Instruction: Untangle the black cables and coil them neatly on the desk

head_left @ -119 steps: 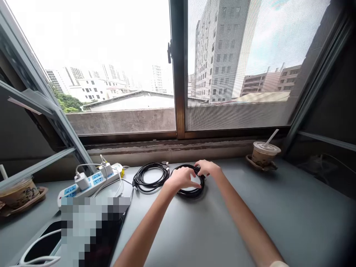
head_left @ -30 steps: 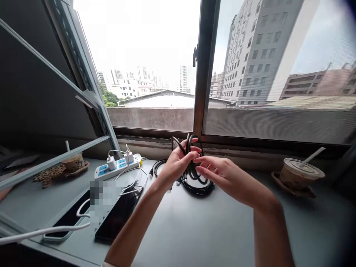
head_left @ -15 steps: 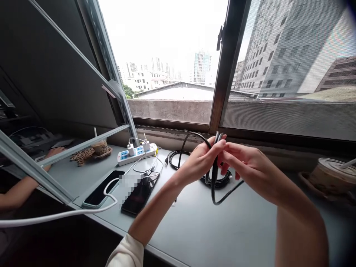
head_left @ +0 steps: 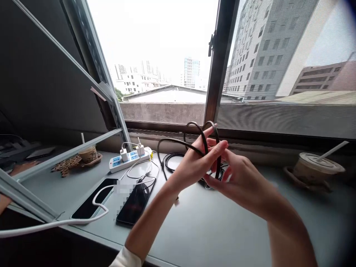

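Head view: the left hand holds loops of a black cable above the counter, its thumb and fingers closed about them, with one wide loop arching over the wrist. The right hand meets it, fingers bent around the lower run of the loops; whether they pinch it, I cannot tell. Behind the left forearm lies another black coil, near a white power strip.

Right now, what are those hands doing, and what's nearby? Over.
Left hand: looped black cable in grip. Right hand: at the loops, grip unclear. Coiled cable on table behind.
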A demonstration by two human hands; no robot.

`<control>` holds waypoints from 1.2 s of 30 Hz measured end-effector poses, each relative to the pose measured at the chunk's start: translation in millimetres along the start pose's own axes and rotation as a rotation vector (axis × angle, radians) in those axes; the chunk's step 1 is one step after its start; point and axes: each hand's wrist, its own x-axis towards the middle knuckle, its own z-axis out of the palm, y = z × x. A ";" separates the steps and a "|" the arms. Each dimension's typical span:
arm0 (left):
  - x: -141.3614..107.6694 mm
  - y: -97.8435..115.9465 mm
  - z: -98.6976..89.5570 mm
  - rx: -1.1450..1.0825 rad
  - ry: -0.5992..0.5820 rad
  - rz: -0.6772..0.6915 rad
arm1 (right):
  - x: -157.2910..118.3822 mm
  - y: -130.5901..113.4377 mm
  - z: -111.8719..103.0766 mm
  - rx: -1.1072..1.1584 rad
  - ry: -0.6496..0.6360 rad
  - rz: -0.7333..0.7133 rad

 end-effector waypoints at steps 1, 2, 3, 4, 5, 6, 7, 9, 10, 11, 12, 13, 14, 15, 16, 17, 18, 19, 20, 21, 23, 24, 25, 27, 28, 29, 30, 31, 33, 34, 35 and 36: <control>0.2 1.6 -1.4 -0.020 0.018 -0.001 | 1.1 -0.3 0.1 0.024 -0.011 0.001; 0.6 3.2 -3.5 -0.038 0.034 0.004 | 2.2 -0.4 -0.4 0.058 -0.020 -0.009; 0.9 5.0 -6.3 -0.048 0.047 0.010 | 3.0 -0.3 -1.4 0.094 -0.024 -0.022; 1.1 6.9 -9.7 -0.045 0.054 0.017 | 3.5 -0.1 -3.1 0.130 -0.019 -0.029; 1.0 8.9 -13.6 -0.032 0.052 0.026 | 3.5 0.2 -5.2 0.165 -0.001 -0.029; 0.8 10.9 -17.9 -0.007 0.048 0.034 | 3.0 0.5 -7.8 0.200 0.029 -0.017; 0.3 13.1 -22.6 0.020 0.044 0.038 | 2.0 0.9 -10.9 0.236 0.071 -0.001; -0.9 17.4 -32.9 0.060 0.043 0.039 | -0.5 2.2 -18.4 0.326 0.183 0.022; -1.4 19.3 -38.4 0.072 0.055 0.037 | -1.9 3.1 -22.7 0.378 0.244 0.026; -1.6 21.0 -44.0 0.078 0.072 0.038 | -3.3 4.2 -27.3 0.429 0.299 0.027; -1.4 22.4 -49.7 0.079 0.085 0.039 | -4.7 5.6 -31.9 0.475 0.347 0.026; -1.0 23.5 -55.2 0.074 0.099 0.046 | -6.0 7.1 -36.5 0.516 0.386 0.026; -0.2 24.4 -60.5 0.074 0.123 0.052 | -7.3 8.8 -40.7 0.549 0.417 0.029; 0.9 25.0 -65.4 0.084 0.157 0.052 | -8.5 10.3 -44.4 0.576 0.443 0.031; 2.1 25.2 -69.9 0.103 0.203 0.048 | -9.7 11.7 -47.5 0.595 0.470 0.032; 3.5 24.9 -74.0 0.130 0.250 0.038 | -10.7 12.8 -49.8 0.606 0.499 0.035; 5.1 24.1 -77.6 0.159 0.292 0.022 | -11.6 13.6 -51.6 0.612 0.532 0.039; 6.9 22.6 -80.9 0.179 0.323 0.003 | -12.5 14.0 -52.9 0.617 0.563 0.044; 8.8 20.5 -83.8 0.187 0.344 -0.018 | -13.2 14.0 -53.9 0.625 0.593 0.046; 10.7 17.8 -86.2 0.191 0.364 -0.031 | -13.9 13.8 -54.9 0.639 0.620 0.045; 14.6 11.1 -90.1 0.217 0.404 -0.008 | -15.6 13.4 -57.5 0.681 0.665 0.035; 16.3 7.7 -91.6 0.248 0.421 0.045 | -16.5 13.6 -59.3 0.702 0.683 0.032; 18.0 4.6 -92.7 0.292 0.417 0.120 | -17.6 14.1 -61.5 0.718 0.700 0.037; 20.6 0.1 -94.1 0.386 0.337 0.293 | -19.9 16.5 -66.5 0.738 0.720 0.068; 21.6 -1.0 -94.3 0.415 0.278 0.369 | -21.1 18.4 -69.0 0.748 0.717 0.085; 22.4 -1.4 -94.2 0.427 0.219 0.431 | -22.1 20.5 -71.3 0.761 0.712 0.096; 23.0 -1.3 -93.8 0.427 0.168 0.476 | -23.0 22.6 -73.3 0.775 0.706 0.101; 23.4 -0.8 -93.1 0.423 0.128 0.506 | -23.8 24.6 -74.9 0.790 0.710 0.098; 24.1 0.5 -90.8 0.432 0.075 0.528 | -24.9 27.6 -76.7 0.812 0.740 0.084; 24.4 0.7 -89.5 0.452 0.068 0.525 | -25.3 28.3 -77.1 0.816 0.768 0.077; 24.9 0.5 -88.3 0.478 0.076 0.515 | -25.7 28.5 -77.2 0.818 0.796 0.071; 25.4 -0.2 -87.0 0.499 0.100 0.503 | -26.1 28.0 -77.0 0.817 0.822 0.062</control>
